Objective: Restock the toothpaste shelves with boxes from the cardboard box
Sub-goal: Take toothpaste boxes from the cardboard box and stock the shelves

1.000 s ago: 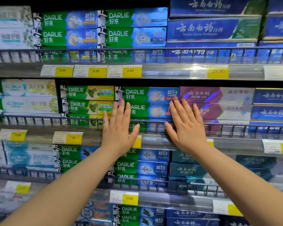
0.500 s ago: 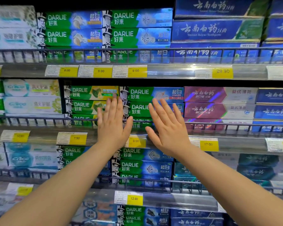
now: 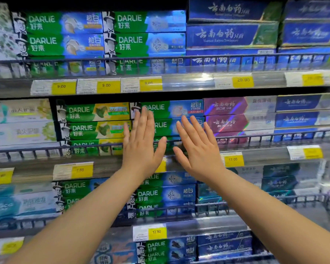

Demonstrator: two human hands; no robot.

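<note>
Both arms reach forward. The left hand [image 3: 141,143] and right hand [image 3: 196,147] are side by side, palms toward the shelf, fingers straight and slightly spread, gripping nothing. They cover the stacked green-and-blue Darlie boxes [image 3: 171,109] on the middle shelf behind the wire rail [image 3: 46,149] — fronts facing out.

Middle shelf [image 3: 265,155]: set between an upper shelf [image 3: 189,82] and a lower shelf [image 3: 208,227]; boxes are stacked behind its wire rail [image 3: 274,137].
Centre Darlie stack [image 3: 171,111]: flanked by another Darlie stack [image 3: 95,121] on the left and a Yunnan Baiyao stack [image 3: 227,115] on the right.
Left grip [image 3: 141,147]: held flat before the centre stack's left end, across the rail.
Right grip [image 3: 198,149]: held just beside the left grip, before the stack's right end.
</note>
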